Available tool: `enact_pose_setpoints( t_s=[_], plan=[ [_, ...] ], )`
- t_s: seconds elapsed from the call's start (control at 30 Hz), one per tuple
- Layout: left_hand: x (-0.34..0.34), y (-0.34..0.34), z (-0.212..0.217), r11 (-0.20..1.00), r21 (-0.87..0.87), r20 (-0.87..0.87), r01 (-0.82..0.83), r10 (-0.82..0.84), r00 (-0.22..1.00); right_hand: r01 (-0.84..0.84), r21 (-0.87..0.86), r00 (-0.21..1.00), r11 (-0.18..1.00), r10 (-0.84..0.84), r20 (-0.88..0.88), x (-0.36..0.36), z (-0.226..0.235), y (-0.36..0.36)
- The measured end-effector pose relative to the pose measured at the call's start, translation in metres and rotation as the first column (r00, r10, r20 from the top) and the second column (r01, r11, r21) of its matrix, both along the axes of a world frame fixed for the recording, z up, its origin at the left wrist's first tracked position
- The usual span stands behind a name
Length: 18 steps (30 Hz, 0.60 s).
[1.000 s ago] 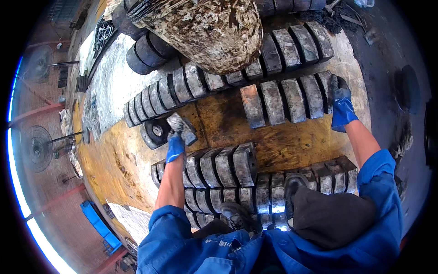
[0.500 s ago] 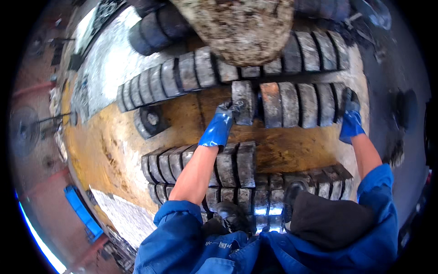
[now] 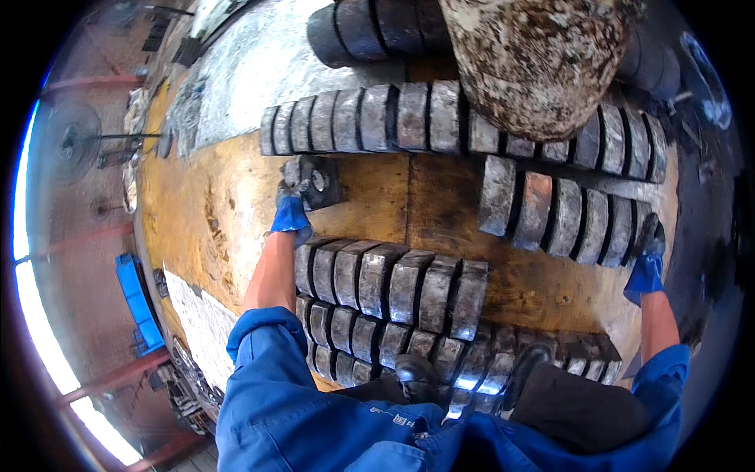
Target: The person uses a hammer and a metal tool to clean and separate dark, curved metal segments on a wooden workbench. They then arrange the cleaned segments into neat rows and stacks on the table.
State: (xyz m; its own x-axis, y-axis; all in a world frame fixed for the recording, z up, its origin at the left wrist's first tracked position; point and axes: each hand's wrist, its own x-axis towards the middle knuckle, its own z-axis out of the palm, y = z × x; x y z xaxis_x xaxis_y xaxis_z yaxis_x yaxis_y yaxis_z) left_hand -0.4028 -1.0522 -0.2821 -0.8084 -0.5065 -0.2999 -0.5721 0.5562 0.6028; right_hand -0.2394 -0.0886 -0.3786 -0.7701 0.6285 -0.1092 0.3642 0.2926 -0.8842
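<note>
Grey block (image 3: 497, 197) now stands left of the orange-faced block (image 3: 533, 211): short row (image 3: 565, 216) is six. My left hand (image 3: 291, 209) is back at the holed block (image 3: 330, 173), right hand (image 3: 650, 250) at row's right end; can't tell either grip.

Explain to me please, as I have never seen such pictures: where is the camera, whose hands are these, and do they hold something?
There is no machine: you see the left hand and right hand of a person, both gloved. Each picture comes from one fisheye camera on the person's head, looking down, so straight edges bend. On the stained yellowish-brown surface, dark grey blocks stand in rows: a long row, a short row and lower rows near the feet. The left hand is at a flat-lying block with a round hole; whether it grips is unclear. The right hand is at the short row's right end.
</note>
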Motion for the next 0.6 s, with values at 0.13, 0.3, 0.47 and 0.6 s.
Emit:
enact_pose_setpoints(
  t_s=[0.13, 0.3, 0.47, 0.6],
  plan=[
    [-0.033, 0.062, -0.028, 0.932, 0.269, -0.224, 0.242, -0.184, 0.957, 0.098, 0.058, 0.993, 0.994, -0.102, 0.066, 0.032, 0.008, 0.031],
    [-0.010, 0.015, -0.048, 0.921, 0.383, -0.180, 0.063, 0.007, 0.984, -0.019, 0.284, 0.964, 0.958, -0.057, 0.258, -0.018, 0.058, -0.037],
    [-0.033, 0.097, -0.037, 0.709, 0.637, 0.049, -0.302, 0.354, 0.934, -0.040, 0.332, 0.947, 0.942, -0.070, 0.313, -0.003, 0.094, -0.046],
    [0.003, 0.175, -0.015, 0.730, 0.653, 0.146, -0.201, 0.139, 0.979, 0.008, 0.237, 0.961, 0.971, -0.073, 0.266, -0.007, 0.095, -0.054]
  ],
)
